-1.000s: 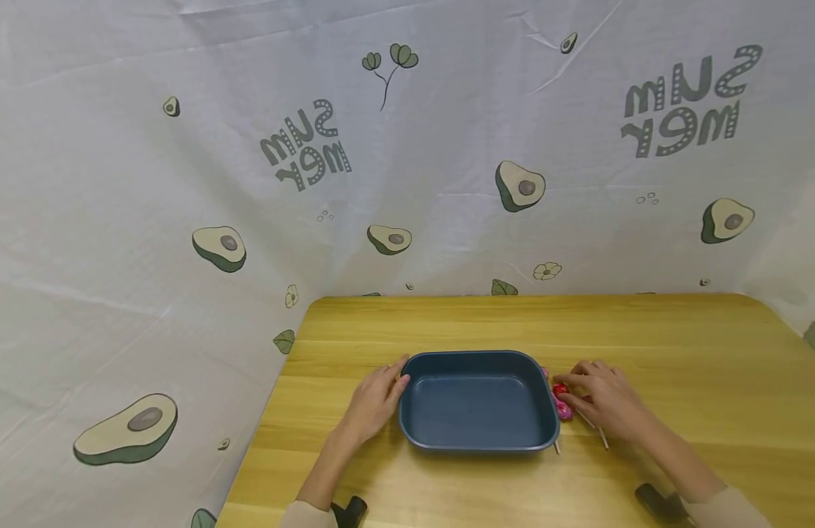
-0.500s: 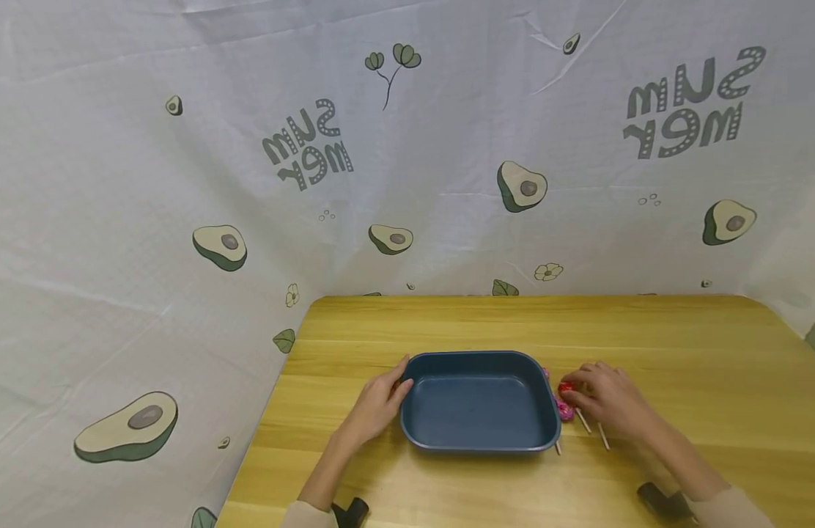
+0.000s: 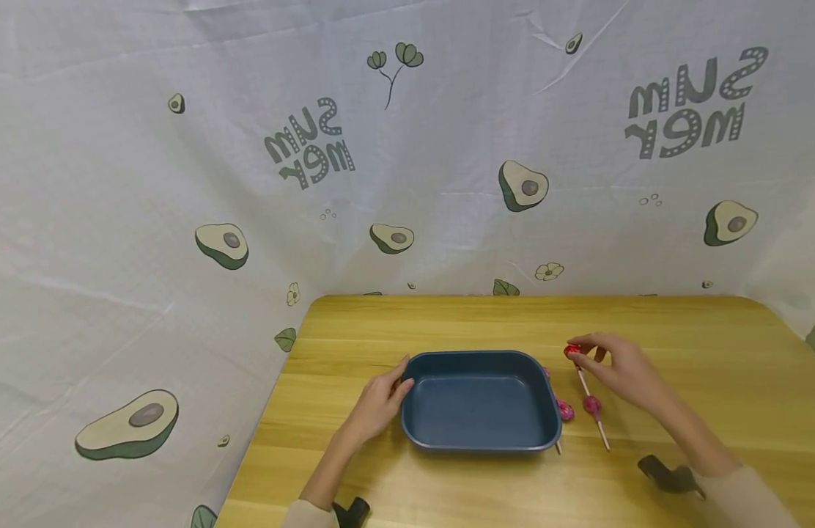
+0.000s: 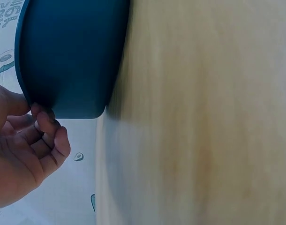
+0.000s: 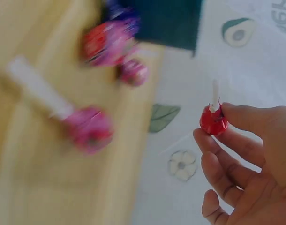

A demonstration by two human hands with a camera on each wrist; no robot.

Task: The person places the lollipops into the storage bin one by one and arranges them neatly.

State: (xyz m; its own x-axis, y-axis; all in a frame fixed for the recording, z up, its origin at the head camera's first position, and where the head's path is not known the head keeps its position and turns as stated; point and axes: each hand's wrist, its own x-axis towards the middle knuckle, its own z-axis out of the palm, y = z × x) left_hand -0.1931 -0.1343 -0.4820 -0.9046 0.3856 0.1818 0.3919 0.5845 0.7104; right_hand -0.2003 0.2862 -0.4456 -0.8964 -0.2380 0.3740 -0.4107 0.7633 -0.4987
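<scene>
A dark blue rectangular tray [image 3: 480, 412] stands on the table, with nothing lying in it. My left hand [image 3: 376, 405] pinches its left rim; in the left wrist view the thumb and curled fingers [image 4: 48, 124] meet at the edge of the tray [image 4: 72, 56]. To the right of the tray, my right hand [image 3: 621, 372] holds a red-wrapped lollipop [image 3: 572, 352] by its head between thumb and fingertips. The right wrist view shows this red lollipop [image 5: 213, 120] raised, its white stick pointing away from the palm.
A pink lollipop [image 3: 591, 405] lies on the wooden table [image 3: 698, 352] below the right hand. More wrapped lollipops, one of them pink [image 3: 565, 411], lie against the tray's right side, partly hidden by it. A printed cloth [image 3: 447, 147] hangs behind the table.
My right hand has lifted the red lollipop from beside the tray and moved it away toward the back, uncovering the pink lollipop beneath. The left hand and tray have hardly moved.
</scene>
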